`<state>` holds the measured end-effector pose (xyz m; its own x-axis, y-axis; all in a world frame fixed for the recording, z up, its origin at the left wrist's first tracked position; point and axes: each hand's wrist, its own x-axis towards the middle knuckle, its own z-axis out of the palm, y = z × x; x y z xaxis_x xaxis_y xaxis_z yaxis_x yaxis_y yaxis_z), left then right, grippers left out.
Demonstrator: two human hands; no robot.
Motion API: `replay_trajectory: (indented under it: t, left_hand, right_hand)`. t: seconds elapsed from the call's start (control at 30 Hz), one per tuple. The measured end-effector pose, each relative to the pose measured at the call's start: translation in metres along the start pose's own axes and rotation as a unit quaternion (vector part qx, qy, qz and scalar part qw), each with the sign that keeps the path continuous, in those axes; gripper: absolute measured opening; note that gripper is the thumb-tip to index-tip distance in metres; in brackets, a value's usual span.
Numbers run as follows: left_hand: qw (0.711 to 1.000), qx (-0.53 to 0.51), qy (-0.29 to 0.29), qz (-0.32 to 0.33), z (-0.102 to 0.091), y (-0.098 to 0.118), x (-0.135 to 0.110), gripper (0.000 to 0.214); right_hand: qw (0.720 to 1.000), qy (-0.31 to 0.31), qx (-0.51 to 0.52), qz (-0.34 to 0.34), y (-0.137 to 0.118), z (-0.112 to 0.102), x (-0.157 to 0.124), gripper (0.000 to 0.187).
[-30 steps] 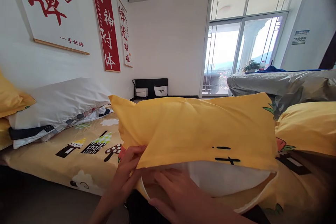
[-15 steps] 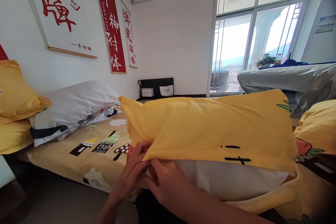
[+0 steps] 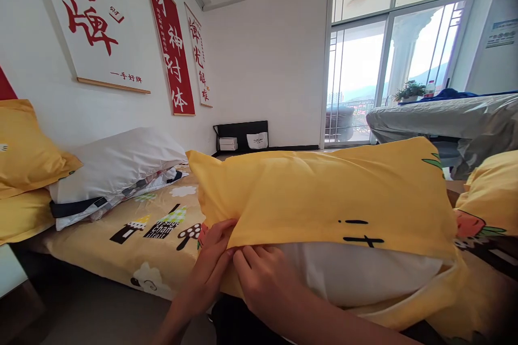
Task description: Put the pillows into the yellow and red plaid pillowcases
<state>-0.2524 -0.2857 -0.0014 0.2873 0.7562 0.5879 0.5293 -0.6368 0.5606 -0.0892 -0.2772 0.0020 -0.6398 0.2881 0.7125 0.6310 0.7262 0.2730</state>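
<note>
A yellow pillowcase (image 3: 315,194) with a carrot print and black marks lies across in front of me. Its long near side gapes, and the white pillow (image 3: 364,269) inside shows through. My left hand (image 3: 210,259) is closed on the case's edge at the left end of the gap. Close beside it, my right hand (image 3: 267,280) pinches the same edge, fingers curled under the hem. The fingertips of both hands are partly hidden by the cloth.
The bed (image 3: 97,248) has a printed tan sheet. A white pillow with dark trim (image 3: 117,167) and yellow pillows (image 3: 32,145) lie on the left; another yellow pillow (image 3: 493,188) is on the right. A covered table (image 3: 437,116) stands near the glass doors.
My right hand has turned knuckles-up and risen slightly against the hem, its fingers now curled on the edge. My left hand stays at the left end of the gap.
</note>
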Motion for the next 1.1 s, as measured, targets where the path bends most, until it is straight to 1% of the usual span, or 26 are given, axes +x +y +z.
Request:
replay_trajectory:
  t: [0.03, 0.1, 0.17, 0.2, 0.23, 0.3, 0.37, 0.43, 0.53, 0.6, 0.67, 0.77, 0.83, 0.93, 1.1]
  left_hand:
    - [1.000, 0.013, -0.003, 0.006, 0.001, 0.001, 0.001, 0.043]
    - [0.999, 0.044, -0.006, 0.017, 0.002, 0.002, 0.002, 0.045]
    - [0.997, 0.072, -0.002, 0.025, 0.002, 0.001, 0.003, 0.044]
    - [0.996, 0.085, 0.002, 0.027, 0.002, 0.000, 0.004, 0.042]
    - [0.995, 0.098, 0.006, 0.032, 0.002, -0.001, 0.004, 0.040]
    - [0.992, 0.119, 0.014, 0.051, -0.001, -0.004, 0.004, 0.033]
    - [0.987, 0.134, 0.024, 0.083, -0.005, -0.007, 0.002, 0.027]
    - [0.979, 0.160, 0.030, 0.122, -0.010, -0.010, 0.001, 0.030]
    - [0.961, 0.219, 0.029, 0.169, -0.013, -0.015, -0.001, 0.043]
    - [0.948, 0.247, 0.041, 0.196, -0.012, -0.019, -0.001, 0.041]
    - [0.938, 0.258, 0.069, 0.220, -0.010, -0.022, 0.001, 0.035]
    - [0.929, 0.255, 0.108, 0.246, -0.005, -0.025, 0.003, 0.023]
    - [0.927, 0.250, 0.113, 0.255, -0.004, -0.025, 0.005, 0.018]
    - [0.935, 0.239, 0.091, 0.248, -0.006, -0.022, 0.006, 0.016]
    - [0.956, 0.216, 0.024, 0.199, -0.014, -0.014, 0.009, 0.011]
  right_hand:
    - [1.000, -0.021, -0.005, 0.008, 0.000, 0.000, 0.001, 0.012]
    - [0.996, -0.083, -0.003, 0.041, 0.001, -0.002, 0.007, 0.012]
    - [0.985, -0.147, 0.026, 0.082, 0.004, -0.005, 0.014, 0.010]
    - [0.980, -0.166, 0.051, 0.100, 0.007, -0.007, 0.017, 0.009]
    - [0.975, -0.172, 0.083, 0.117, 0.009, -0.009, 0.019, 0.009]
    - [0.963, -0.155, 0.165, 0.144, 0.014, -0.011, 0.020, 0.012]
    - [0.948, -0.119, 0.248, 0.159, 0.017, -0.012, 0.018, 0.014]
    - [0.935, -0.092, 0.300, 0.162, 0.017, -0.011, 0.016, 0.013]
    - [0.925, -0.079, 0.332, 0.165, 0.014, -0.011, 0.016, 0.014]
    - [0.923, -0.082, 0.336, 0.166, 0.011, -0.012, 0.017, 0.015]
    - [0.927, -0.088, 0.323, 0.166, 0.009, -0.014, 0.018, 0.015]
    - [0.940, -0.105, 0.278, 0.166, 0.007, -0.017, 0.017, 0.014]
    - [0.951, -0.112, 0.240, 0.162, 0.008, -0.018, 0.014, 0.014]
    - [0.962, -0.122, 0.194, 0.149, 0.009, -0.018, 0.010, 0.014]
    - [0.967, -0.161, 0.152, 0.129, 0.012, -0.017, 0.006, 0.013]
